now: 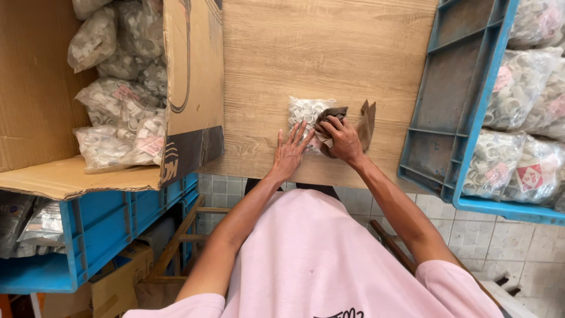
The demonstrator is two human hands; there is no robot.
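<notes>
Small clear plastic bag of white ring-shaped parts (306, 115) lying near the front edge of the light wood-grain tabletop (329, 53). Left hand (289, 152) flat, fingers spread, pressing the bag's near side. Right hand (340, 139) closed around a crumpled brown cloth (353, 121), held against the bag's right edge. Open cardboard box of similar filled bags (126, 100) at far left; blue plastic crate with more bags (459, 118) at right.

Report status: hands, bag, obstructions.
Left hand flat on clear plastic bag of white fittings. Right hand grips brown cloth against bag. Nothing in the way.
</notes>
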